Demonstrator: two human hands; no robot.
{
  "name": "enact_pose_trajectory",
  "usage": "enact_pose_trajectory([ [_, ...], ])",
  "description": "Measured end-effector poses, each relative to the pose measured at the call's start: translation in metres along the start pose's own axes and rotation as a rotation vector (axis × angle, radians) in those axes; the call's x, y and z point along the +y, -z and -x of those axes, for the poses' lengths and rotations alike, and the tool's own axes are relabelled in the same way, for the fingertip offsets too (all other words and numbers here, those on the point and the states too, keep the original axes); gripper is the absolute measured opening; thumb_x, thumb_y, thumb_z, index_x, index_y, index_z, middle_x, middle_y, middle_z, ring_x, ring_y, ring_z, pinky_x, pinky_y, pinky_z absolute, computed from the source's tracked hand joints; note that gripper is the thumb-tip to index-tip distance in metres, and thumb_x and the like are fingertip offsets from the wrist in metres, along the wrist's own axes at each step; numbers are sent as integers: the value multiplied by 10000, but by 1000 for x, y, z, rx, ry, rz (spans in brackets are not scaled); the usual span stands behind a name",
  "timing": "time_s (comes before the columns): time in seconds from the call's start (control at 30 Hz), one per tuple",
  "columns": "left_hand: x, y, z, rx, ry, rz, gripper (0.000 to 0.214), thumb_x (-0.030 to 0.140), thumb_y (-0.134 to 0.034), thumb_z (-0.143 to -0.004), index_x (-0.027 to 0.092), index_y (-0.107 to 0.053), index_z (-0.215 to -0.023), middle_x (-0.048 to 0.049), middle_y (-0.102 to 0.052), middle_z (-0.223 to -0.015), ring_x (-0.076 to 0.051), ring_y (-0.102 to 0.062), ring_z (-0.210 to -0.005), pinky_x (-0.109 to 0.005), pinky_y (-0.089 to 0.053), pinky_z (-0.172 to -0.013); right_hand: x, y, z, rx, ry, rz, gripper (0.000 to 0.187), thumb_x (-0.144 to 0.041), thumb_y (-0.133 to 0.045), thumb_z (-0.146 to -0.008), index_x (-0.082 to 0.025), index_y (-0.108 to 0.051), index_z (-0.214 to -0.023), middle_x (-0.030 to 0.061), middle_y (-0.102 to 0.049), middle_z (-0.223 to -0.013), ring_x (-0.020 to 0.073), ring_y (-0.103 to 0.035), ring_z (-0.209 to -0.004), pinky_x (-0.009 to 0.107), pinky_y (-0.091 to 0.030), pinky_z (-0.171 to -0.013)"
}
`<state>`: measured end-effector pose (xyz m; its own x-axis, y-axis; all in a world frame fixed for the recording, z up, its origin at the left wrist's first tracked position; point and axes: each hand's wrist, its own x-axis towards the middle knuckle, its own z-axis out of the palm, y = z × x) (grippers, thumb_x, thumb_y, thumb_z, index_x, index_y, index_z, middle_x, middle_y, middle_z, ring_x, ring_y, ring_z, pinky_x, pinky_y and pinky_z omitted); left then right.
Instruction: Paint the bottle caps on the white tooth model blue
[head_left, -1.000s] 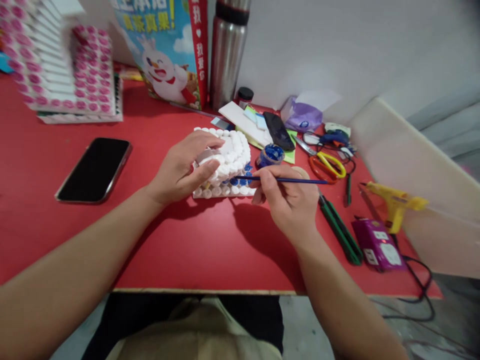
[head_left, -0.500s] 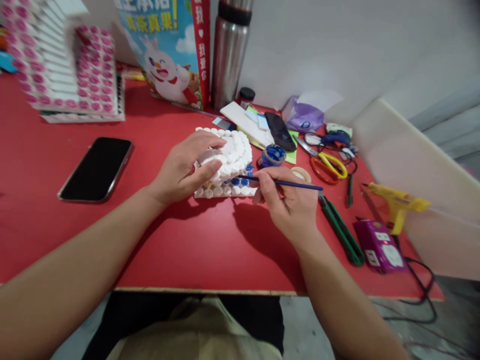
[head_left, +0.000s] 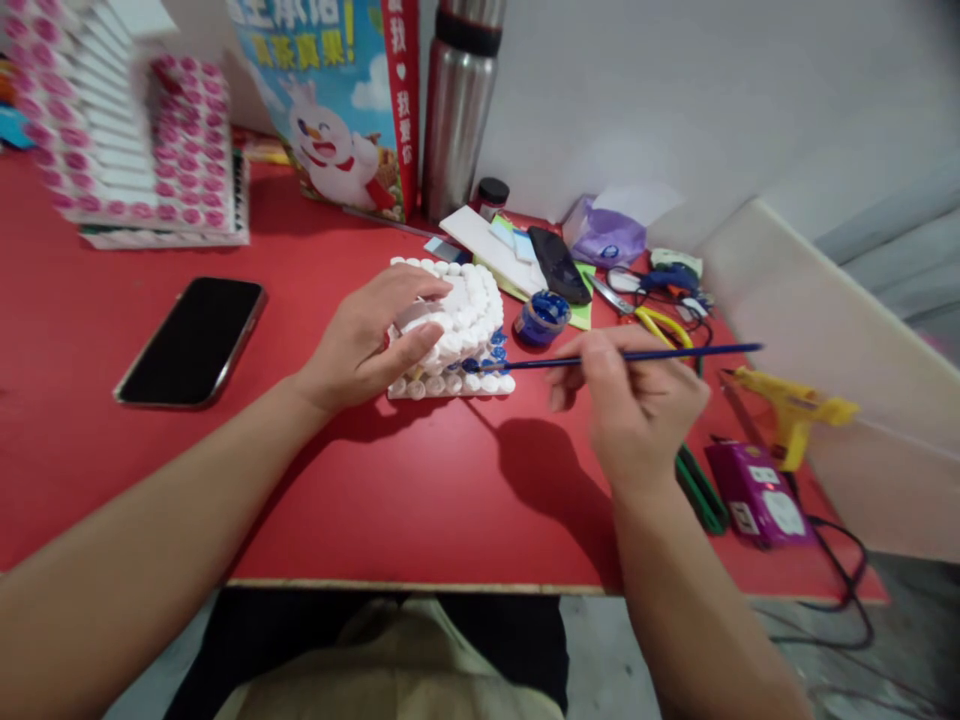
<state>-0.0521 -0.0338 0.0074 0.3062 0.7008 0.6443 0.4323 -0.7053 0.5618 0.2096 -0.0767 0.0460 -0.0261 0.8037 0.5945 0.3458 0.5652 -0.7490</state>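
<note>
Apparently at the colouring step: brushing blue onto the small rounds (head_left: 499, 341) along the lower front of the white model (head_left: 474, 302), standing on the red bench (head_left: 435, 500). Gripping a slim blue brush (head_left: 547, 362) in the right hand (head_left: 636, 405), thumb and fingers closed round the handle, tip at the blue rounds just above the bottom white row (head_left: 450, 384). Laying the left hand (head_left: 375, 335) over the model's left side, thumb and fingertips apart; from this angle, impossible to tell a real grip from mere steadying. Next, by judgement, calling for small, light strokes into the narrow band beneath the overhanging white tiers (head_left: 459, 346), with bristles clear of the row below and the model kept from sliding. For more colour, needing only a short reach to the open paint jar (head_left: 541, 322), just beside the model's right side.
</note>
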Motion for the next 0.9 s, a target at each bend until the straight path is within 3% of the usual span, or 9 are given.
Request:
enact_pose_trajectory([
  [0.13,-1,0,1,-6,-8,14,486,579,-505,-1058,190,-700,-1274,-150,-737,-1314,-307,-671,-1260,-498,-519,-1139,12,15,-16,302,-40,-104,305,-303,-573,-1062,-229,-690,-791,-34,-674,-591,122,-598,-391,245,-436,-355],
  [0.2,-1,1,1,-4,-24,16,457,551,-508,-1069,189,-693,-1278,-155,-735,-1312,-294,-668,-1261,-487,-521,-1133,21,23,-24,417,-10,-36,299,-358,-567,-1071,-241,-672,-817,-32,-676,-607,130,-608,-400,251,-444,-369],
  [0.27,-1,1,2,-6,-46,18,434,513,-506,-1083,175,-685,-1288,-168,-731,-1314,-284,-666,-1259,-480,-522,-1126,30,28,-27,454,-3,84,303,-422,-567,-1077,-240,-672,-859,-22,-694,-643,135,-627,-427,263,-481,-409],
  [0.4,-1,1,2,-18,-51,11,425,483,-496,-1094,160,-678,-1303,-177,-721,-1323,-287,-662,-1265,-484,-529,-1110,43,30,-28,339,-64,261,382,-513,-515,-1094,-218,-689,-924,-2,-727,-704,126,-650,-461,264,-516,-465],
  [0.57,-5,0,3,-1,-61,40,375,467,-562,-1051,234,-684,-1318,-141,-734,-1319,-314,-672,-1238,-535,-541,-1097,52,25,-29,218,-60,347,385,-502,-507,-1103,-211,-680,-920,11,-760,-734,114,-640,-443,257,-480,-463],
  [0.9,-5,1,3,-10,-40,51,380,478,-575,-1037,247,-686,-1318,-144,-732,-1318,-339,-668,-1244,-557,-548,-1081,63,19,-33,177,-54,349,372,-528,-533,-1088,-230,-653,-901,17,-758,-720,133,-639,-430,278,-463,-447],
])
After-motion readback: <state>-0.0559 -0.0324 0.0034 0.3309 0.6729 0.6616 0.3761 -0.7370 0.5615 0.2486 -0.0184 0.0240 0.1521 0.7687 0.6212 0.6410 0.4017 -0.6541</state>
